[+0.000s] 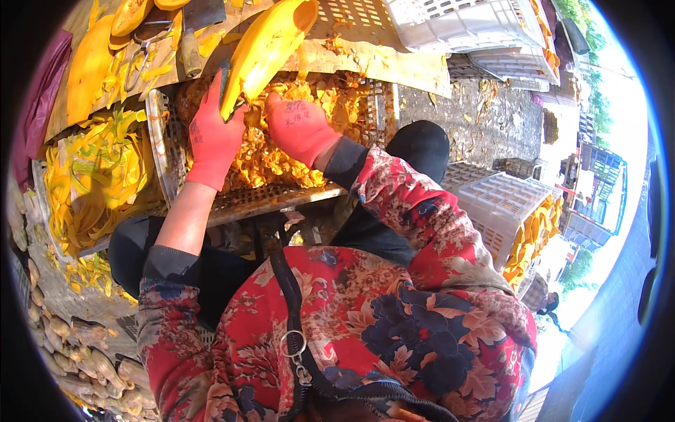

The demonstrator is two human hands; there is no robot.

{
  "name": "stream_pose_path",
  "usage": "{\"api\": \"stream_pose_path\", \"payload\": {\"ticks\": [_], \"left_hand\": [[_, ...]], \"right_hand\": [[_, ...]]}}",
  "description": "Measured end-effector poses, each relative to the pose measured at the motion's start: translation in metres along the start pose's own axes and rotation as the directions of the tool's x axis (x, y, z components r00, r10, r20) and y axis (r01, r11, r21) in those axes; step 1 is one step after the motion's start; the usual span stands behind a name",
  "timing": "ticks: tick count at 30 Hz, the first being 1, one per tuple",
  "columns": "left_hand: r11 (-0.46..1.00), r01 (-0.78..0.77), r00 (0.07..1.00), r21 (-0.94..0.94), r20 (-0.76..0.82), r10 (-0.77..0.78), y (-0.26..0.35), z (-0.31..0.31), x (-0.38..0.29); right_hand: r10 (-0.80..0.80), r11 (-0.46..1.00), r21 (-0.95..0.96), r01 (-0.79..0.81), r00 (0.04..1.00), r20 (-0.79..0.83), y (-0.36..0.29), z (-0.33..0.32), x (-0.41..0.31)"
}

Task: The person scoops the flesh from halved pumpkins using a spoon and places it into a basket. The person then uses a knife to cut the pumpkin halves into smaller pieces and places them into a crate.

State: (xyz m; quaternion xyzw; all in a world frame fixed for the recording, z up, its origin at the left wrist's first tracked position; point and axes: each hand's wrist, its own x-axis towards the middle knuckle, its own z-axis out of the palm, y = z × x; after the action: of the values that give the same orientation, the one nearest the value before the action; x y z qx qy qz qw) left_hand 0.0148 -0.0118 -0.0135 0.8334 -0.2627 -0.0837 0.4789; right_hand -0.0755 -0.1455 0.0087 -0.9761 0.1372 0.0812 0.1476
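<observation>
Both hands wear red coated work gloves. My left hand point(219, 126) grips the lower end of a long peeled orange squash half point(266, 45), which is tilted up and away from me. Close to its lower end is my right hand point(300, 126), fingers curled, above a crate of squash pulp point(258, 153); whether it holds a tool is hidden. A cleaver point(198, 31) and a wire-framed peeler point(138, 60) lie on the wooden board at the upper left, beside more peeled squash pieces point(87, 68).
A crate of peel strips point(100, 179) stands at the left. White plastic crates point(495, 195) with cut squash stand at the right, others point(464, 24) at the upper right. Unpeeled squash point(89, 364) lie on the ground at lower left. A person point(538, 295) is in the right background.
</observation>
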Motion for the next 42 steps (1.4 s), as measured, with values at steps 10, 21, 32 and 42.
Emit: {"api": "stream_pose_path", "payload": {"ticks": [10, 21, 32, 42], "left_hand": [[0.526, 0.481, 0.844, -0.701, 0.208, -0.495, -0.012, -0.005, 0.005], [0.457, 0.506, 0.834, -0.731, 0.280, -0.475, 0.015, 0.002, -0.002], [0.210, 0.633, 0.742, -0.745, 0.505, -0.441, 0.019, -0.015, 0.006], [0.319, 0.643, 0.729, -0.696, 0.428, -0.534, 0.018, -0.006, 0.010]], "right_hand": [[0.148, 0.988, 0.067, -0.136, 0.965, -0.216, 0.083, -0.059, 0.080], [0.072, 0.940, -0.316, -0.127, 0.981, -0.179, 0.101, -0.026, 0.194], [-0.114, 0.966, -0.239, 0.102, 0.993, -0.035, 0.063, -0.065, 0.205], [-0.268, 0.950, -0.246, 0.193, 0.907, -0.325, 0.052, -0.010, 0.163]]}}
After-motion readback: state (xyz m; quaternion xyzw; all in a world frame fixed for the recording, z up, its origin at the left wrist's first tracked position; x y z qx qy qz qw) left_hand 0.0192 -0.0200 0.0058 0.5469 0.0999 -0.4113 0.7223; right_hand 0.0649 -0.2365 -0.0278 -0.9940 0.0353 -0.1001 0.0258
